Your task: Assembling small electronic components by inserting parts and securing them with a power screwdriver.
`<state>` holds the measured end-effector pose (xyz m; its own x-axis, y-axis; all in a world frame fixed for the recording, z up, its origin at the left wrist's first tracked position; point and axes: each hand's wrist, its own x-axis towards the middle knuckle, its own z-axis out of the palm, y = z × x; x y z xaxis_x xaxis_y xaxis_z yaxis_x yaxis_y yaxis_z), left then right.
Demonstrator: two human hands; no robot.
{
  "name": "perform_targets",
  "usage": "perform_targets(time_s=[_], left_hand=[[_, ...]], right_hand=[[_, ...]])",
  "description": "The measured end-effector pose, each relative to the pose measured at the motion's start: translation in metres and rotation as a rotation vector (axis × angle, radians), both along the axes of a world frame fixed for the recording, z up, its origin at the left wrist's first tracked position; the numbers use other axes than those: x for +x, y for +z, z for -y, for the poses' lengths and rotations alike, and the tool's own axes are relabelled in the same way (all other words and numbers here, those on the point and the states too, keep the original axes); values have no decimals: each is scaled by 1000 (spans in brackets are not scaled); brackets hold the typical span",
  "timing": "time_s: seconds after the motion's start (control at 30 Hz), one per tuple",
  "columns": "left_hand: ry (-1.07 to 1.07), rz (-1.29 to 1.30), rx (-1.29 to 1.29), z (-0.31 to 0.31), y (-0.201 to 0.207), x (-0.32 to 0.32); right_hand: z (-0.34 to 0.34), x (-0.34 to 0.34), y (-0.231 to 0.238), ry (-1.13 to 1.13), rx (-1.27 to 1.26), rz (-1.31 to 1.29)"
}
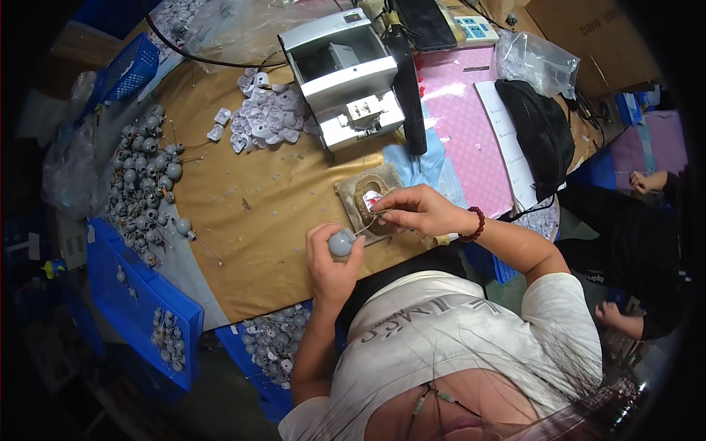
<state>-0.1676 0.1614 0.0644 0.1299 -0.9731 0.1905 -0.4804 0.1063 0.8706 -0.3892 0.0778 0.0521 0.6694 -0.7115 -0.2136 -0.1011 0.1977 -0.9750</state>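
My left hand (331,275) is closed round a grey ball-shaped part (341,243), with thumb and fingers on its sides. From the ball a thin wire (365,227) runs up toward my right hand (423,209). That hand is pinched at the wire's far end, beside a small white piece with red on it (371,198). The fingertips hide exactly where wire and white piece meet, and I cannot tell whether they are joined. Under the right fingers lies a square, worn block (346,192) with a rounded hollow.
Beyond the block stands a silver machine (346,81). Small white pieces (265,117) are heaped left of it, and grey balls with wires (143,173) lie farther left. Blue trays (165,294) line the near left. A black bag (535,132) rests right; another person's hand (647,182) shows beyond.
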Motion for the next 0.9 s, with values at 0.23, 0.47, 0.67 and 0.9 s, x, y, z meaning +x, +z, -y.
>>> perform_targets(time_s=[0.23, 0.47, 0.67, 0.9], left_hand=[[-59, 46, 85, -4, -19, -13], [-93, 38, 144, 4, -27, -20], [-132, 59, 150, 8, -35, -22], [-159, 145, 169, 13, -31, -20]], right_hand=[[9, 1, -12, 92, -891, -324], [14, 7, -18, 141, -1133, -389], [19, 4, -22, 229, -1238, -457], [26, 3, -23, 260, -1363, -444]])
